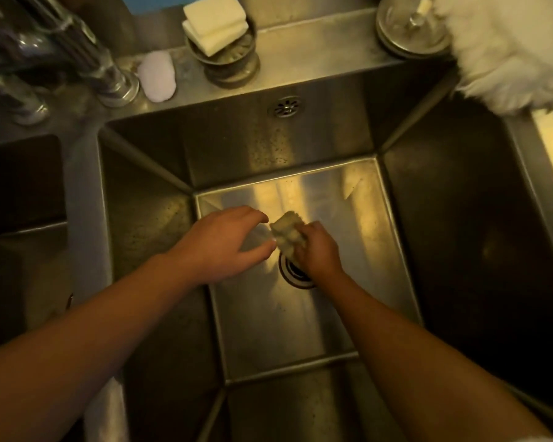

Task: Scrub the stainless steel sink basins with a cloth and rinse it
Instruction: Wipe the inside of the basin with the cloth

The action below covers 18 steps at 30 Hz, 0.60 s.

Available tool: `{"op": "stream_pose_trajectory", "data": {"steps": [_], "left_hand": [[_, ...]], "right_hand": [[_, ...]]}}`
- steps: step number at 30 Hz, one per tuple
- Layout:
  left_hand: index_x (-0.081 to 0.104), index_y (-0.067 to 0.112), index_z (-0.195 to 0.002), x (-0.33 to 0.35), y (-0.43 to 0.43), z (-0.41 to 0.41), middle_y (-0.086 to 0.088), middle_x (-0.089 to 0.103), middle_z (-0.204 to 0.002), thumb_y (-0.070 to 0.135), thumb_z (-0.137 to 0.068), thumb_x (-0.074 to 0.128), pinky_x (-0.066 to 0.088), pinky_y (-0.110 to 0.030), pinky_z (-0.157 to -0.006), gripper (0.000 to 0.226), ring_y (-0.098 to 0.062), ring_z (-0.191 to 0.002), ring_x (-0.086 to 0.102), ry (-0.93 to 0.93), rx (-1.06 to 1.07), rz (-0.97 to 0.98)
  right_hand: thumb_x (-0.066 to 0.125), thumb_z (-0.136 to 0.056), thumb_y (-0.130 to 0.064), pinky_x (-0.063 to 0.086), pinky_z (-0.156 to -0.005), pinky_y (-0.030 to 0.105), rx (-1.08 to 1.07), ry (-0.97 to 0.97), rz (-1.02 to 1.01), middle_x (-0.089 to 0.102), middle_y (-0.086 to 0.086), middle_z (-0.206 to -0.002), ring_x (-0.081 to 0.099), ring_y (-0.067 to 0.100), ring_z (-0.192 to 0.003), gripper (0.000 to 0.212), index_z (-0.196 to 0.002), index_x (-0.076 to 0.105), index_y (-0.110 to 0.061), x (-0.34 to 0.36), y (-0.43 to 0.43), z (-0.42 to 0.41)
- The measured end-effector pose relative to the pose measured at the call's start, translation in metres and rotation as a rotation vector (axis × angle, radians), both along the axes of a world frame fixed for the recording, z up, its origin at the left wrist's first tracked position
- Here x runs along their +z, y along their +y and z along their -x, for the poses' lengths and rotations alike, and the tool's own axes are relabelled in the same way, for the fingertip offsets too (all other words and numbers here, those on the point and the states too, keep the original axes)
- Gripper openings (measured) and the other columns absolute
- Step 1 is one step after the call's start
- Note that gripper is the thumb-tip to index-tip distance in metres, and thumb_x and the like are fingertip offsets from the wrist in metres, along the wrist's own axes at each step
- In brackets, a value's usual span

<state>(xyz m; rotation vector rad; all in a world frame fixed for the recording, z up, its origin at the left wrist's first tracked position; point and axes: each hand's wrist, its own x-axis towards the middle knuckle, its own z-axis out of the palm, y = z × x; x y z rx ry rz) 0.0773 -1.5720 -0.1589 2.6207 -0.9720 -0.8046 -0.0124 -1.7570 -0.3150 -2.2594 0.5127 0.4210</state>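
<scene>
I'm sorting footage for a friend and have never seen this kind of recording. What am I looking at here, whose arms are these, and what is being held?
This is one picture from a camera worn on a person's head, looking down, so the two bare arms are the wearer's own. Below them is a deep stainless steel sink basin with a round drain. The right hand grips a small crumpled pale cloth just above the drain; the left hand is open beside it, fingers near the cloth. On the ledge behind sit white rectangular sponges stacked on a metal strainer cup, a pale oval soap bar and the chrome tap base.
</scene>
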Motion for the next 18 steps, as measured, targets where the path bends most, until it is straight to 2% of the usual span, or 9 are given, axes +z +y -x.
{"op": "stream_pose_trajectory", "data": {"steps": [3, 5, 6, 8, 9, 11, 13, 15, 18], "left_hand": [[0.054, 0.03, -0.132, -0.001, 0.001, 0.0, 0.008, 0.059, -0.131, 0.075, -0.083, 0.032, 0.045, -0.029, -0.091, 0.07, -0.014, -0.116, 0.058, 0.022, 0.02, 0.004], [0.053, 0.031, -0.132, -0.003, 0.002, 0.001, 0.01, 0.058, -0.13, 0.074, -0.085, 0.036, 0.042, -0.025, -0.086, 0.066, -0.011, -0.115, 0.057, 0.046, 0.05, 0.018], [0.053, 0.031, -0.132, -0.003, 0.001, 0.001, 0.011, 0.058, -0.13, 0.072, -0.087, 0.04, 0.041, -0.024, -0.085, 0.062, -0.011, -0.115, 0.057, 0.06, 0.065, 0.026], [0.053, 0.03, -0.134, -0.004, -0.002, 0.002, 0.01, 0.057, -0.132, 0.068, -0.09, 0.044, 0.042, -0.026, -0.087, 0.059, -0.012, -0.116, 0.056, 0.074, 0.064, 0.028], [0.052, 0.029, -0.134, -0.005, -0.003, 0.002, 0.009, 0.057, -0.132, 0.07, -0.089, 0.042, 0.044, -0.027, -0.089, 0.061, -0.012, -0.117, 0.056, 0.07, 0.055, 0.029], [0.052, 0.03, -0.133, -0.006, -0.005, 0.004, 0.009, 0.057, -0.131, 0.074, -0.085, 0.034, 0.045, -0.029, -0.091, 0.067, -0.013, -0.117, 0.056, 0.065, 0.053, 0.038], [0.051, 0.03, -0.133, -0.008, -0.004, 0.006, 0.009, 0.057, -0.131, 0.074, -0.085, 0.034, 0.046, -0.031, -0.092, 0.067, -0.012, -0.117, 0.056, 0.067, 0.058, 0.044], [0.051, 0.031, -0.133, -0.009, -0.005, 0.007, 0.009, 0.057, -0.131, 0.073, -0.086, 0.036, 0.048, -0.033, -0.093, 0.065, -0.012, -0.116, 0.056, 0.06, 0.046, 0.037], [0.053, 0.03, -0.131, -0.009, -0.005, 0.004, 0.008, 0.059, -0.129, 0.074, -0.086, 0.035, 0.048, -0.034, -0.093, 0.065, -0.014, -0.115, 0.057, 0.022, 0.036, 0.039]], "right_hand": [[0.069, -0.084, -0.024, 0.044, -0.073, 0.025, 0.017, -0.055, -0.026, 0.069, 0.002, -0.099, 0.065, 0.021, -0.088, 0.023, -0.107, 0.071, -0.021, 0.005, 0.017, 0.017], [0.068, -0.085, -0.018, 0.048, -0.081, 0.025, -0.102, -0.104, -0.083, 0.064, 0.002, -0.106, 0.062, 0.019, -0.094, 0.028, -0.112, 0.069, -0.02, 0.009, 0.011, 0.028], [0.066, -0.087, -0.015, 0.046, -0.083, 0.019, -0.176, -0.118, -0.095, 0.06, 0.0, -0.11, 0.06, 0.016, -0.097, 0.031, -0.117, 0.067, -0.02, 0.013, 0.003, 0.032], [0.064, -0.088, -0.009, 0.039, -0.08, 0.006, -0.337, -0.134, -0.076, 0.053, -0.001, -0.114, 0.056, 0.012, -0.097, 0.036, -0.123, 0.063, -0.017, 0.02, -0.019, 0.037], [0.064, -0.088, -0.008, 0.038, -0.078, 0.006, -0.406, -0.132, -0.036, 0.051, 0.0, -0.116, 0.054, 0.011, -0.097, 0.039, -0.127, 0.061, -0.015, 0.021, -0.033, 0.039], [0.066, -0.088, -0.01, 0.038, -0.08, 0.015, -0.477, -0.102, 0.074, 0.05, 0.008, -0.119, 0.053, 0.014, -0.095, 0.046, -0.133, 0.058, -0.012, 0.019, -0.057, 0.041], [0.068, -0.087, -0.014, 0.039, -0.084, 0.023, -0.483, -0.033, 0.136, 0.05, 0.015, -0.123, 0.057, 0.026, -0.099, 0.051, -0.136, 0.055, -0.011, 0.011, -0.071, 0.041], [0.069, -0.087, -0.016, 0.037, -0.086, 0.023, -0.459, -0.001, 0.139, 0.049, 0.016, -0.124, 0.058, 0.032, -0.103, 0.053, -0.138, 0.054, -0.01, 0.004, -0.071, 0.038], [0.068, -0.088, -0.018, 0.035, -0.087, 0.02, -0.431, -0.018, 0.106, 0.047, 0.012, -0.128, 0.058, 0.03, -0.105, 0.053, -0.139, 0.052, -0.011, 0.0, -0.053, 0.02]]}}
